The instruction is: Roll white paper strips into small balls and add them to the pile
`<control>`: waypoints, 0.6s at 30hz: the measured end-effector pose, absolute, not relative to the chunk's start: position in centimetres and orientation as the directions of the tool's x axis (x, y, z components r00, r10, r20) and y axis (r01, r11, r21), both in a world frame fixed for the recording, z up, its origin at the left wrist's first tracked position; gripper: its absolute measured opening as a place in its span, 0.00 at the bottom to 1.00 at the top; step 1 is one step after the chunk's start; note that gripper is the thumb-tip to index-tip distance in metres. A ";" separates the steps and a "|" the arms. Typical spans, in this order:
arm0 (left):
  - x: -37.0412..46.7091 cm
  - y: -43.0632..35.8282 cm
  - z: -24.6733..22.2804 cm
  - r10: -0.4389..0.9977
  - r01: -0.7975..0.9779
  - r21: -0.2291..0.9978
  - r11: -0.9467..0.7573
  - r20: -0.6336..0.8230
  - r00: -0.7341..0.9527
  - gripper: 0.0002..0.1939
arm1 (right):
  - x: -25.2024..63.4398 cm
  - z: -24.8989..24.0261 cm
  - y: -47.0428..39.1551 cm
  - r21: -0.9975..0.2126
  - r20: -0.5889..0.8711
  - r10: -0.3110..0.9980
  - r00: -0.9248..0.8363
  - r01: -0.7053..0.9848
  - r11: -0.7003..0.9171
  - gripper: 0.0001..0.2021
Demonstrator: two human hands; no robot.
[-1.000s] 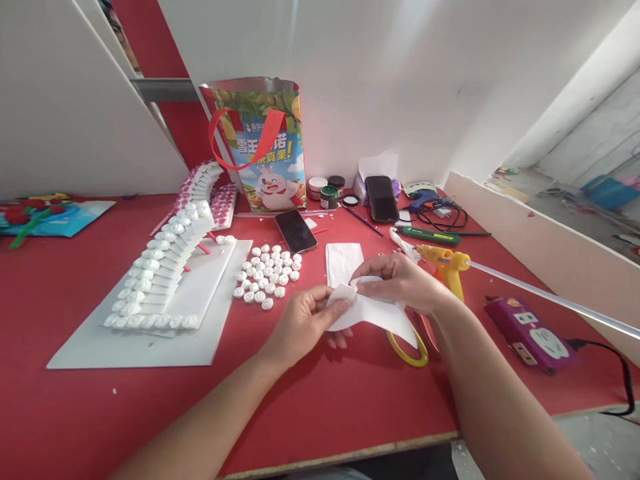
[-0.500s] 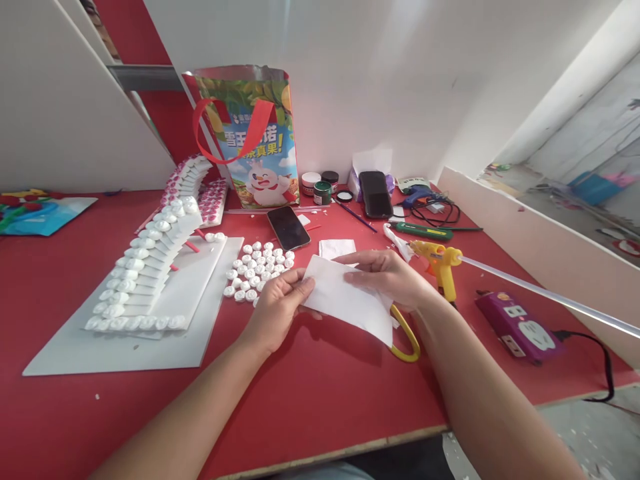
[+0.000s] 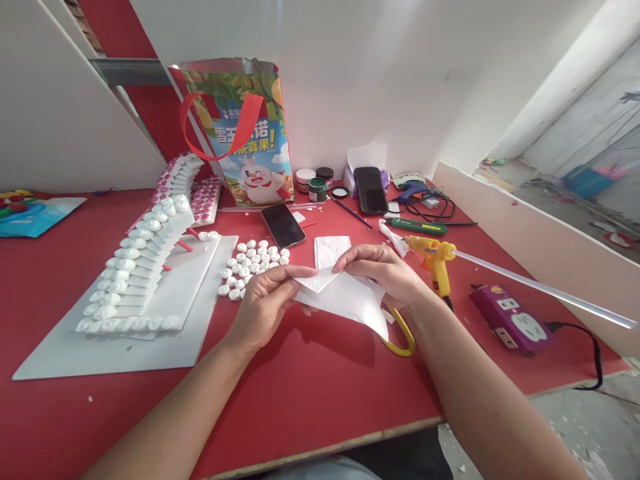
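- White paper sheet [image 3: 345, 308] hangs between both hands, left of the yellow glue gun [image 3: 436, 260] and nearer than it, with its upper left part turned over. Uneven tugging could crease it askew or tear it.
- Left hand [image 3: 265, 303] pinches the turned-over part between thumb and fingers; right hand [image 3: 383, 273] pinches the upper edge, fingertips close together. If either pinch slackens, the fold would probably spring back.
- Yellow handle loop [image 3: 407, 343], perhaps of scissors, lies on the near side of the glue gun, partly covered by the sheet; the drooping corner could snag there.
- White rosettes [image 3: 254, 268] lie well left of the glue gun, just behind the left hand; a careless sideways sweep might scatter them.
- Folded white paper [image 3: 333, 248] lies left of the glue gun, just beyond the right fingertips; a dragging finger could shift it.
- Beside the glue gun's nozzle sits a crumpled white scrap [image 3: 393, 237]. Whether the nozzle is hot I cannot tell; if so, backing the right hand into it risks a burn.
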State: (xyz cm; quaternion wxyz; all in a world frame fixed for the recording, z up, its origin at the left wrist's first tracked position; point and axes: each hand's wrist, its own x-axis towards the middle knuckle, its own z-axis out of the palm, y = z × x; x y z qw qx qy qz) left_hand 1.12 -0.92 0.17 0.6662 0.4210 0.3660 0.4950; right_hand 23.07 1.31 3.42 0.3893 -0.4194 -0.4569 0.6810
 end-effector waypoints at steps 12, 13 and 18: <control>0.9 -0.7 -0.1 0.975 -0.231 0.960 0.157 -0.114 0.192 0.12 | 22.8 3.6 0.8 -0.992 -0.123 0.932 -0.340 0.039 -0.117 0.07; 0.9 -0.6 -0.2 0.977 -0.196 0.970 0.142 -0.105 0.184 0.13 | 22.7 3.5 0.7 -0.993 -0.118 0.934 -0.336 0.068 -0.101 0.08; 0.8 -0.5 -0.2 0.985 -0.062 0.996 0.061 -0.050 0.164 0.26 | 22.5 2.7 1.1 -0.994 -0.070 0.954 -0.290 0.097 -0.043 0.19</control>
